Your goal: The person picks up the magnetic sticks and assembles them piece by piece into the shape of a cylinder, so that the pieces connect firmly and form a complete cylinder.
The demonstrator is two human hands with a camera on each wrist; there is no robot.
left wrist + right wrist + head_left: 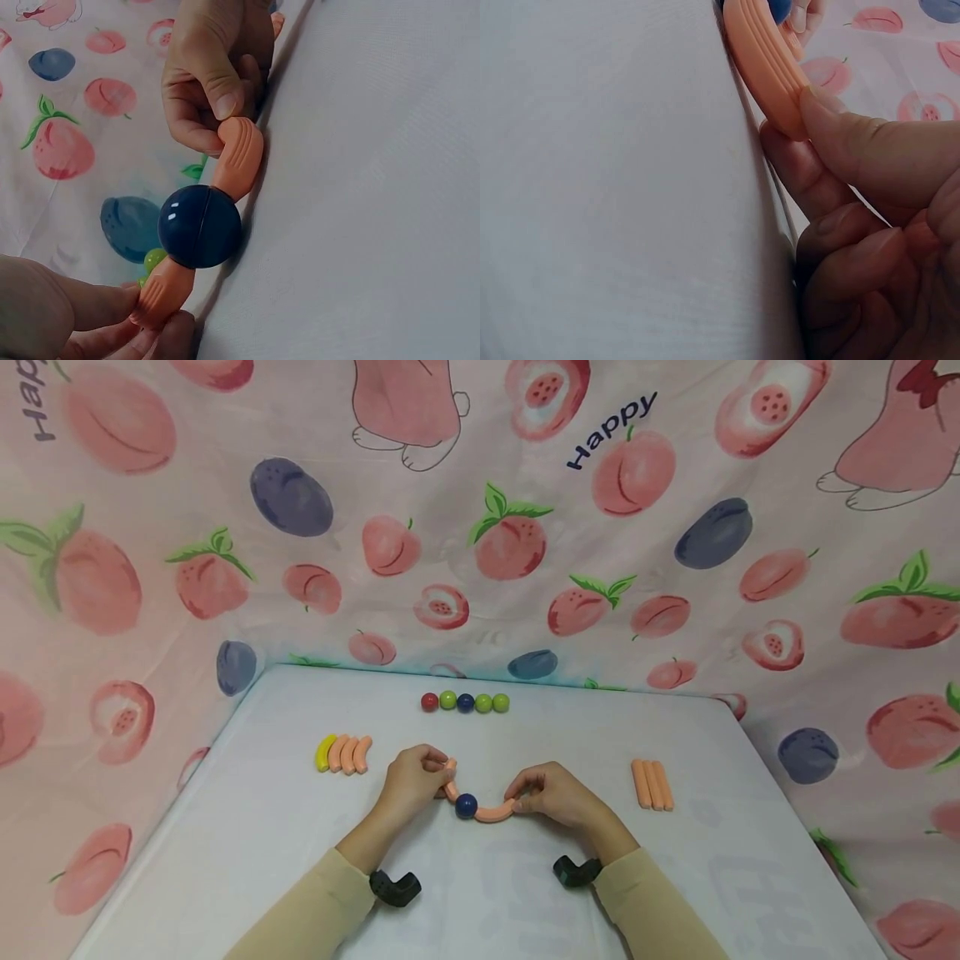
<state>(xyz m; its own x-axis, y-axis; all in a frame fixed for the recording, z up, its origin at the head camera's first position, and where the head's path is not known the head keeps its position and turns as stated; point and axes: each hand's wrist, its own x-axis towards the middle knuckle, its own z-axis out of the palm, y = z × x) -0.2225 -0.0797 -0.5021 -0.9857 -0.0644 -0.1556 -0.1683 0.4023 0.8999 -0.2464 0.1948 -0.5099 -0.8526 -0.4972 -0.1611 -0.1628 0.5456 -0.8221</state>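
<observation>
A dark blue ball [466, 806] sits between two curved orange toy rods and touches an end of each, low over the white table. My left hand [411, 781] pinches the left curved rod [451, 787] between thumb and fingers. With thumb and fingertips, my right hand [558, 795] holds the far end of the right curved rod [494, 814]. In the left wrist view, ball [199, 226] and rods form one joined chain between both hands. Ridges run along the right-hand rod [765, 67] in the right wrist view, where most of the ball is cut off.
Behind the hands, a red ball [429, 702], a blue ball [466, 702] and several green balls [483, 702] stand in a row. To the left lie a yellow curved rod [326, 752] and three orange curved rods [349, 754]. Three straight orange rods [652, 785] lie right.
</observation>
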